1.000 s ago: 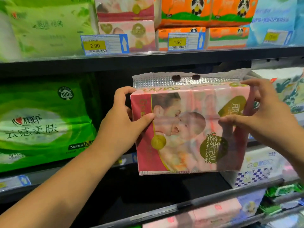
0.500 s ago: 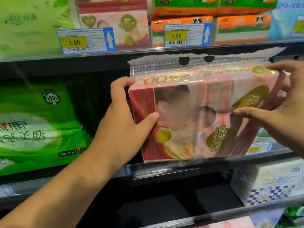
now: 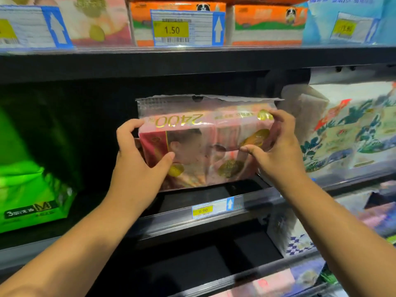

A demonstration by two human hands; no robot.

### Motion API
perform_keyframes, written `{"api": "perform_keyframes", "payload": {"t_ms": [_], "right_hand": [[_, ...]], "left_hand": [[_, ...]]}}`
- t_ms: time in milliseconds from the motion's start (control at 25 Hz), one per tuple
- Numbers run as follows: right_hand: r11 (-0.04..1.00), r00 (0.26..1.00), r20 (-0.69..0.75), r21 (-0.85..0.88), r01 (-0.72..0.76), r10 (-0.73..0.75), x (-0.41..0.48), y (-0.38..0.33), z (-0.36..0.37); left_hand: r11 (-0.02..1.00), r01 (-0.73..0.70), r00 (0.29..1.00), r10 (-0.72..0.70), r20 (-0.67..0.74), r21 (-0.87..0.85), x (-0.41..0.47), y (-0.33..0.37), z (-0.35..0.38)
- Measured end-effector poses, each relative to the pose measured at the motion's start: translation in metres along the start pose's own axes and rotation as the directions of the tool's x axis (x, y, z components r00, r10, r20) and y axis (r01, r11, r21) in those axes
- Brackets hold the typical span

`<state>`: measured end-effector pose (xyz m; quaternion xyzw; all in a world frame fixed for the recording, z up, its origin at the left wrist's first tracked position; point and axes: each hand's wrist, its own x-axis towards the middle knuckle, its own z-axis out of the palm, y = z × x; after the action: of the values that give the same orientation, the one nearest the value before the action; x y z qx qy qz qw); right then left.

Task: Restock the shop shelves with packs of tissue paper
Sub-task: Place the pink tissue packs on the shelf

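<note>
Black metal shelving (image 3: 192, 65): several tiers are seen; the middle tier is filled at both ends, with a dark bay between.
Green pack (image 3: 27, 189): stood at the left of the middle tier, well apart from the pink pack.
Patterned pack (image 3: 347, 133): stood at the right, near the right hand.
Orange packs (image 3: 267, 24): lined up on the tier above.
Pink tissue pack (image 3: 205, 146): held upright inside the dark bay; contact with the shelf board cannot be told.
Left hand (image 3: 137, 168): left end gripped, thumb on the front, fingers curled over the top.
Right hand (image 3: 276, 151): right end gripped likewise.
Price tag (image 3: 202, 211): yellow, clipped to the rail below the pack.
</note>
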<state>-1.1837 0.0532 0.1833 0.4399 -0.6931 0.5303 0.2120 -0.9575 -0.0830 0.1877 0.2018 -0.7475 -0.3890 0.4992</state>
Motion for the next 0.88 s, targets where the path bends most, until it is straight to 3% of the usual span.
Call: {"api": "perform_keyframes", "payload": {"t_ms": [280, 400, 480, 640, 760, 880], "right_hand": [[0.978, 1.000, 0.005, -0.210, -0.013, 0.015, 0.014, 0.030, 0.027], [0.957, 0.995, -0.002, -0.277, 0.091, -0.095, 0.011, 0.035, 0.047], [0.954, 0.995, 0.053, -0.286, 0.093, -0.082, 0.011, 0.040, 0.053], [0.864, 0.974, 0.226, -0.490, 0.114, -0.001, 0.008, 0.052, 0.053], [0.769, 0.959, 0.174, -0.573, 0.284, -0.224, -0.001, 0.058, 0.057], [0.698, 0.916, 0.263, -0.593, 0.402, -0.304, 0.002, 0.058, 0.063]], "left_hand": [[0.995, 0.069, 0.995, -0.064, -0.072, 0.073, 0.023, -0.038, 0.030], [0.971, 0.106, 0.993, -0.093, -0.070, 0.214, 0.030, -0.046, 0.037], [0.932, 0.158, 0.986, -0.132, -0.100, 0.327, 0.032, -0.053, 0.042], [0.864, 0.214, 0.977, -0.184, -0.110, 0.455, 0.036, -0.066, 0.045], [0.900, 0.226, 0.974, -0.220, -0.059, 0.372, 0.045, -0.085, 0.040], [0.823, 0.315, 0.932, -0.363, 0.011, 0.474, 0.050, -0.098, 0.043]]}}
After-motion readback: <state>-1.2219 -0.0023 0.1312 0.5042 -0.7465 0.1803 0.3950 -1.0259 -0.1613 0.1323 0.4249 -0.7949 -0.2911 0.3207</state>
